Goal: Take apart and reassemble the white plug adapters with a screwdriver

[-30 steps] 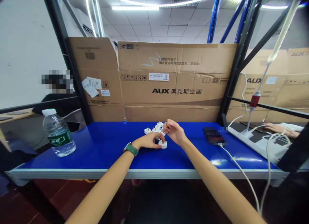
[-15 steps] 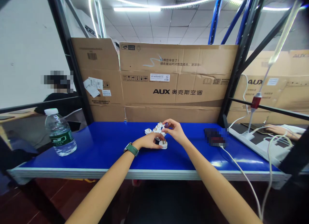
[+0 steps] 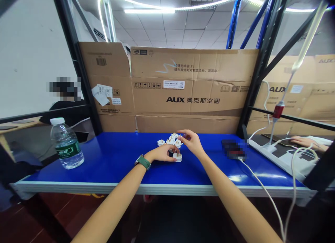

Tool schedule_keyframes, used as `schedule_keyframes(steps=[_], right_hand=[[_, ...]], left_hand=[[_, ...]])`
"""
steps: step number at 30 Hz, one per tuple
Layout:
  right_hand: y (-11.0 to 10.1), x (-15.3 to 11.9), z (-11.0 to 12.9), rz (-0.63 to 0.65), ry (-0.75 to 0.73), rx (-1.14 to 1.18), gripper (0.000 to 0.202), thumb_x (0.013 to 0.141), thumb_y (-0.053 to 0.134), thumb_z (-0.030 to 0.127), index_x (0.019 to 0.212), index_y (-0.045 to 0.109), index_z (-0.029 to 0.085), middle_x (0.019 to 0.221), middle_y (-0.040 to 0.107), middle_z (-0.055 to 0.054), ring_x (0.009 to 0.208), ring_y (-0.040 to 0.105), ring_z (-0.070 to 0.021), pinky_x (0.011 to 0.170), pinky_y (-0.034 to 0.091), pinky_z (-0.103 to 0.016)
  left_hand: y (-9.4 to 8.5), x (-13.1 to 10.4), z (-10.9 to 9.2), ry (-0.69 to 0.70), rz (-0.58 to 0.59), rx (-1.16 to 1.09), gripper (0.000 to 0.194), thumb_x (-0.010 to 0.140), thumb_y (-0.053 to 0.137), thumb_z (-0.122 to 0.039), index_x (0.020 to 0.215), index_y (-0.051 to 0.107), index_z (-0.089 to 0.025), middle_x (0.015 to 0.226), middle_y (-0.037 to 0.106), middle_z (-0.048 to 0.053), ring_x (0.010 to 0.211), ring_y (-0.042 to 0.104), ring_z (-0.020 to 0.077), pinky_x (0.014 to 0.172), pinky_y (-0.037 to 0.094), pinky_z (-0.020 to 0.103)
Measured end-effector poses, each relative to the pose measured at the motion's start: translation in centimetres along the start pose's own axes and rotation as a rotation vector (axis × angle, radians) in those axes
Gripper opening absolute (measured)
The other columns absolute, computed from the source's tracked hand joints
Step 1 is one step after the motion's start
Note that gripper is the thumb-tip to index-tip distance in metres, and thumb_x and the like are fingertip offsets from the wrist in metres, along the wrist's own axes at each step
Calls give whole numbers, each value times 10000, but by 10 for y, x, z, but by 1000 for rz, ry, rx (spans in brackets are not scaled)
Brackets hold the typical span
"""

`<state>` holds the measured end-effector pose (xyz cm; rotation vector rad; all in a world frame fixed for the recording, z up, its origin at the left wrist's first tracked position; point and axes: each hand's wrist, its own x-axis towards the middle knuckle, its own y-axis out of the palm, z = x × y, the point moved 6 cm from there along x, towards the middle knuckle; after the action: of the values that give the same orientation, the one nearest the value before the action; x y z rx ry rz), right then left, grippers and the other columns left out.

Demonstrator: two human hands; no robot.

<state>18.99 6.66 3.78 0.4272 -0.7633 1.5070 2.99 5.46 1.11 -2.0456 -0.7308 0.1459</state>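
Note:
Several white plug adapters (image 3: 169, 141) with metal prongs pointing up stand in a close group on the blue table. My left hand (image 3: 164, 152), with a green-strapped watch at the wrist, curls around the nearest adapter (image 3: 177, 158); thumb and fingertips touch its sides. At the far right of the group, my right hand (image 3: 190, 139) has thumb and forefinger around a small white adapter, mostly hidden by the fingers. One adapter (image 3: 161, 143) sits at the group's left edge, and another (image 3: 178, 144) is just below my right thumb.
A water bottle (image 3: 67, 145) stands on the left of the blue table (image 3: 110, 166). A dark, blurred device (image 3: 233, 149) with a white cable lies to the right. Cardboard (image 3: 193, 112) closes off the back. A power strip (image 3: 277, 159) and another person's hand (image 3: 300, 141) are beyond the right side.
My right hand has shifted slightly right and its fingers are a little farther from the middle adapters, which show more clearly. My left hand stays at the nearest adapter.

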Motion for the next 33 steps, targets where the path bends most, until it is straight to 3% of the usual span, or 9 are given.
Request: schedule_keyframes(steps=[3, 7, 12, 17, 20, 23, 29, 33], right_hand=[[-1, -1, 3, -7, -25, -18, 325, 859, 700, 388, 1145, 747, 240, 883, 677, -47, 680, 576, -162, 657, 484, -303], [8, -2, 5, 107, 1, 164, 429, 917, 599, 405, 1312, 656, 248, 991, 700, -55, 754, 609, -170, 727, 519, -329], [4, -3, 11, 44, -24, -24, 335, 797, 768, 395, 1091, 763, 234, 823, 647, -29, 645, 522, -151, 625, 463, -296], [8, -4, 10, 116, -48, 96, 377, 942, 573, 416, 1272, 679, 269, 1018, 668, -54, 781, 597, -173, 754, 509, -328], [12, -4, 9, 156, -26, 119, 396, 927, 597, 396, 1288, 665, 248, 862, 657, -27, 737, 609, -174, 733, 511, -327], [12, -3, 11, 133, -26, 86, 323, 876, 674, 371, 1163, 728, 234, 731, 595, 0, 675, 598, -169, 662, 485, -302], [10, -1, 10, 81, 8, 123, 206, 816, 739, 336, 989, 756, 224, 693, 572, 11, 627, 607, -166, 603, 466, -291], [8, -2, 11, 81, 18, 99, 251, 827, 736, 359, 1037, 755, 223, 719, 616, 0, 651, 621, -174, 640, 486, -300]], left_hand=[[0, 0, 2, -3, -4, 0, 417, 802, 761, -390, 1157, 695, -181, 1142, 703, 80, 892, 636, 174, 726, 483, 257], [0, 0, 1, 1, -2, -1, 416, 807, 757, -399, 1157, 697, -183, 1144, 693, 78, 885, 630, 170, 726, 483, 256], [0, 0, 2, -5, -3, -1, 407, 805, 757, -398, 1148, 698, -185, 1137, 690, 72, 906, 625, 176, 735, 485, 257], [0, 0, 1, -8, -18, -8, 435, 794, 765, -412, 1146, 692, -167, 1121, 687, 88, 930, 628, 194, 746, 493, 270], [0, 0, 2, -5, -10, -5, 421, 798, 760, -418, 1137, 700, -176, 1094, 689, 79, 907, 629, 191, 748, 494, 276], [1, 1, 3, -5, -18, -8, 420, 790, 765, -429, 1126, 703, -185, 1093, 688, 70, 880, 627, 180, 735, 493, 267], [0, 0, 3, -18, -12, -1, 411, 792, 768, -422, 1130, 707, -195, 1098, 689, 62, 855, 620, 165, 728, 480, 260], [1, 1, 5, -25, -11, -3, 424, 789, 768, -448, 1123, 709, -195, 1079, 687, 61, 856, 616, 167, 717, 472, 259]])
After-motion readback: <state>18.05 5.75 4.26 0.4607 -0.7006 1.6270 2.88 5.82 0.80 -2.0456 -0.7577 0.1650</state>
